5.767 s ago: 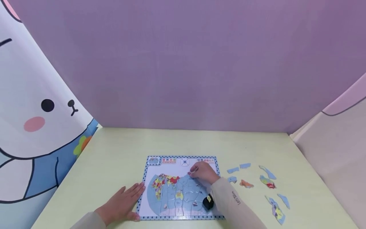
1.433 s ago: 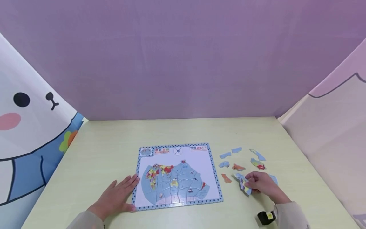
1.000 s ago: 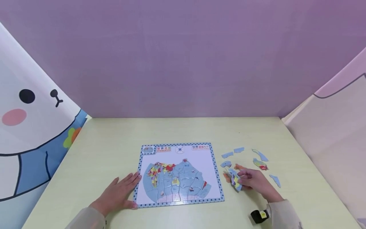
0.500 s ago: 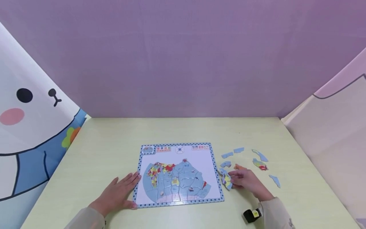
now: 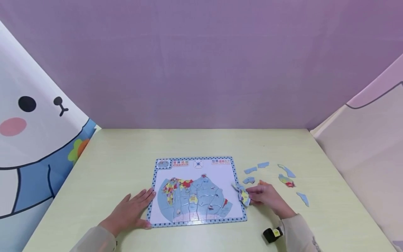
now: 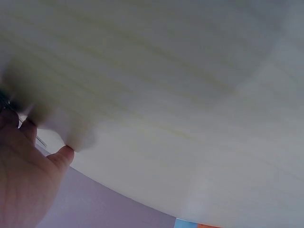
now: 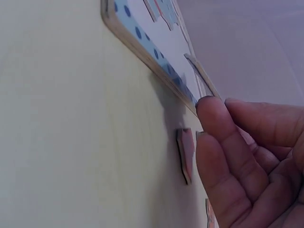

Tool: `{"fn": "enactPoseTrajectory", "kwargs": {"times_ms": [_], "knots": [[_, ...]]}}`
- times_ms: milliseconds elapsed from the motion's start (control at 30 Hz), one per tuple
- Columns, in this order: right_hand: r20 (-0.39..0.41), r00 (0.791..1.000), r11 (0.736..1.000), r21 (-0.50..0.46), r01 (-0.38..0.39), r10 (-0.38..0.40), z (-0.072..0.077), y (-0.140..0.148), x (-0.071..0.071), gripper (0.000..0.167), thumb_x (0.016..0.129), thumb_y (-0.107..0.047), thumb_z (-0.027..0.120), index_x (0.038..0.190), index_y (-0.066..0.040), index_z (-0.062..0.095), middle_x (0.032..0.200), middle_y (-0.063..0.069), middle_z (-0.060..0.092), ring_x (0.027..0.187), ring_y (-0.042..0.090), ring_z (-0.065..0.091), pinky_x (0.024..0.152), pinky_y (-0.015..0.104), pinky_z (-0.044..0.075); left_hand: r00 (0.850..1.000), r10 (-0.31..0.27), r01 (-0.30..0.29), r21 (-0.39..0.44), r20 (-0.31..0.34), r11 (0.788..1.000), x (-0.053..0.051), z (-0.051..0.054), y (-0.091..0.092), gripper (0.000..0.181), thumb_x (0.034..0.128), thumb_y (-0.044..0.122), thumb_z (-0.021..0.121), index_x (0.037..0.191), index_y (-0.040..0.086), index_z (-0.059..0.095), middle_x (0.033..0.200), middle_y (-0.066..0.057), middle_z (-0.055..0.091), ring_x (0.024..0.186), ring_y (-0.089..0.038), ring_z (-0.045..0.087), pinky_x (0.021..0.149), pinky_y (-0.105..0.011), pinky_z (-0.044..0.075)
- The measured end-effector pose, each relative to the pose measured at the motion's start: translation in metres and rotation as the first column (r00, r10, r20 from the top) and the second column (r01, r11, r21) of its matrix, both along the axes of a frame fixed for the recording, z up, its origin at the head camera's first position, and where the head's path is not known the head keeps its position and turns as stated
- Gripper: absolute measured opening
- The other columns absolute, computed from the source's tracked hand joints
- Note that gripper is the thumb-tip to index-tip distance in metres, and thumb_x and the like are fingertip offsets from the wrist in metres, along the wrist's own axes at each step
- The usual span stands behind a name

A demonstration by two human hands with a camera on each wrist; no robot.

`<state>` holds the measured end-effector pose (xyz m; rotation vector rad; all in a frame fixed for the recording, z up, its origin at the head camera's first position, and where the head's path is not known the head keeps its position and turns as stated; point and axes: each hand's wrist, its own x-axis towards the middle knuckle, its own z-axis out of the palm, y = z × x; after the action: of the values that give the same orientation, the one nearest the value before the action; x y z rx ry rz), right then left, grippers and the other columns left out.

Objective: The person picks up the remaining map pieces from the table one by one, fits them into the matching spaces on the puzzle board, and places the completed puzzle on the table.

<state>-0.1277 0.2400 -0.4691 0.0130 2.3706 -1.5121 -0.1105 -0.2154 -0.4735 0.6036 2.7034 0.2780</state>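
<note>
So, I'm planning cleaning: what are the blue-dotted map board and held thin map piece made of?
Rectangular map board: probably plywood, from its layered tan edge; glare suggests a glossy print. Thin blue-and-yellow piece: likely wood too, given its tan edge; finish unclear.

In the head view, the right hand [image 5: 267, 198] partly hides an orange piece [image 5: 262, 182], fine print [image 5: 180, 165] on the board [image 5: 218, 173] is illegible, and the lower edge truncates both sleeves [image 5: 299, 233].

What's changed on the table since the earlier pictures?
The right hand let go of a red-marked piece on the board, then took a yellow-and-blue piece from the right of the table and carried it left to the board's right edge. The left hand stayed at the left edge; the loose blue pieces stayed put.
</note>
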Motion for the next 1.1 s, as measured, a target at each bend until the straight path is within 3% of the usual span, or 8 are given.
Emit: {"fn": "enactPoseTrajectory", "kwargs": {"times_ms": [100, 200, 433, 667, 1100], "knots": [[-0.010, 0.999, 0.999, -0.017, -0.049, 0.049, -0.002, -0.002, -0.003, 0.030, 0.087, 0.004, 0.063, 0.113, 0.017, 0.059, 0.092, 0.019, 0.069, 0.070, 0.014, 0.067, 0.065, 0.023, 0.056, 1.000, 0.003, -0.003, 0.001, 0.003, 1.000, 0.000, -0.001, 0.000, 0.099, 0.0694, 0.059, 0.072, 0.145, 0.003, 0.040, 0.152, -0.012, 0.034, 0.140, -0.036, 0.027, 0.105, -0.067, 0.022], [-0.021, 0.997, 0.997, -0.004, -0.079, 0.078, -0.003, -0.005, -0.006, 0.029, 0.087, 0.002, 0.063, 0.112, 0.016, 0.060, 0.088, 0.016, 0.071, 0.069, 0.015, 0.069, 0.067, 0.022, 0.054, 1.000, 0.003, -0.003, 0.002, 0.003, 1.000, -0.001, -0.002, 0.000, 0.099, 0.0695, 0.060, 0.072, 0.145, 0.003, 0.040, 0.153, -0.012, 0.033, 0.140, -0.036, 0.027, 0.105, -0.067, 0.022], [-0.022, 0.996, 0.996, -0.025, -0.085, 0.085, -0.004, -0.013, -0.011, 0.027, 0.088, 0.002, 0.064, 0.111, 0.015, 0.062, 0.099, 0.020, 0.069, 0.073, 0.019, 0.068, 0.067, 0.028, 0.057, 1.000, -0.003, 0.003, 0.011, -0.003, 1.000, -0.001, -0.004, -0.002, 0.100, 0.0693, 0.061, 0.071, 0.145, 0.004, 0.040, 0.153, -0.012, 0.033, 0.140, -0.036, 0.027, 0.105, -0.067, 0.022], [0.019, 0.998, 0.997, -0.048, -0.054, 0.055, -0.003, -0.020, -0.015, 0.025, 0.087, 0.003, 0.063, 0.110, 0.014, 0.063, 0.096, 0.021, 0.070, 0.071, 0.015, 0.067, 0.068, 0.028, 0.057, 1.000, -0.017, 0.018, 0.021, -0.022, 1.000, -0.001, -0.003, -0.003, 0.099, 0.0696, 0.060, 0.071, 0.144, 0.003, 0.040, 0.152, -0.013, 0.034, 0.139, -0.037, 0.028, 0.104, -0.067, 0.024], [0.023, 0.999, 0.999, -0.023, -0.035, 0.035, -0.001, -0.026, -0.014, 0.024, 0.087, 0.003, 0.063, 0.110, 0.011, 0.065, 0.096, 0.019, 0.071, 0.072, 0.016, 0.067, 0.067, 0.027, 0.057, 1.000, -0.011, 0.011, 0.019, -0.006, 1.000, 0.000, 0.000, -0.001, 0.099, 0.0700, 0.060, 0.071, 0.144, 0.003, 0.040, 0.152, -0.013, 0.034, 0.139, -0.036, 0.028, 0.104, -0.067, 0.023]]}}
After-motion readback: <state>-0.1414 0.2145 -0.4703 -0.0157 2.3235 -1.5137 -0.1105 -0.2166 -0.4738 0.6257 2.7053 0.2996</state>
